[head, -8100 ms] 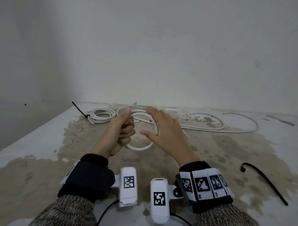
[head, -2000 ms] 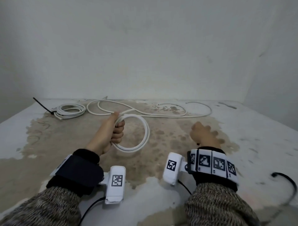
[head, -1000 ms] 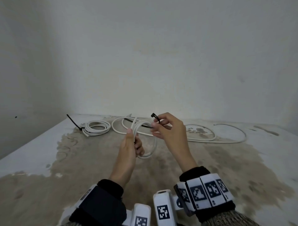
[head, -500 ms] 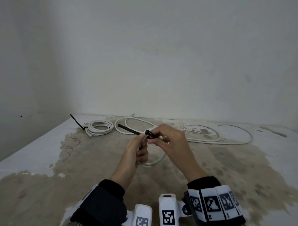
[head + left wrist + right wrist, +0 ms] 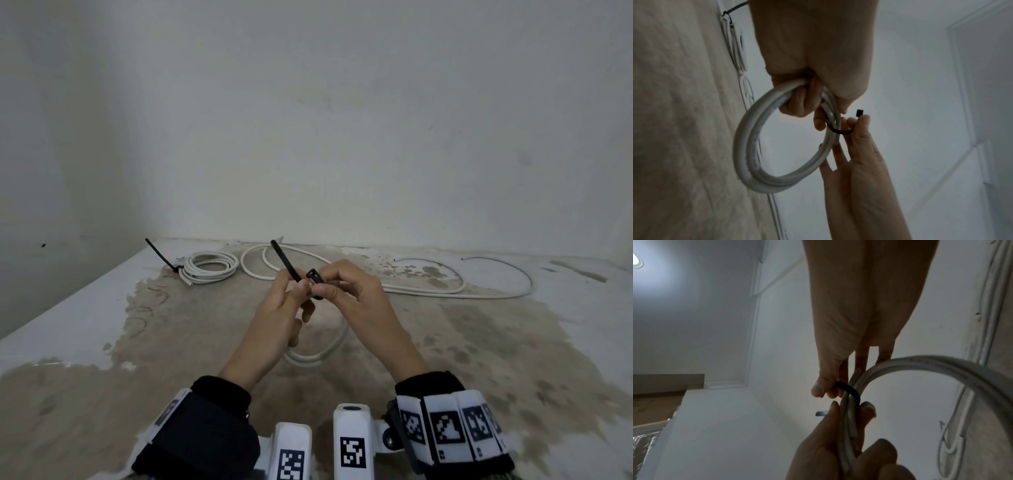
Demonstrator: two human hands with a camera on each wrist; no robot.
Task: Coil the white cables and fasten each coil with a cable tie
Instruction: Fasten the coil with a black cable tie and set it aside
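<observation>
- Two hands are meeting at the centre of the head view: the left hand (image 5: pixel 274 329) is gripping a coil of smooth white round cable (image 5: pixel 318 353), which is hanging below the fingers, while the right hand (image 5: pixel 356 301) is pinching the square head of a black plastic cable tie (image 5: pixel 301 274), whose flat tail is pointing to the upper left.
- Farther up and left, a finished coil (image 5: pixel 210 269) bound by its own black tie is lying on the stained, patchy table (image 5: pixel 479 342); loose white cable (image 5: pixel 445 289) is trailing to the right. Black-and-white square markers are showing on the wrist bands at the bottom edge.
- Left wrist view: the curled left hand (image 5: pixel 813 65) is clamping the round coil (image 5: pixel 760 146) at its top; the tie (image 5: pixel 840 131) is looping round the strands, with the right hand (image 5: pixel 857 151) pinching it.
- Right wrist view: the right hand (image 5: pixel 846 340) is pinching the bent tie (image 5: pixel 851 391) against the coil (image 5: pixel 920 366), which the left hand (image 5: pixel 849 451) is gripping at the lower centre.
</observation>
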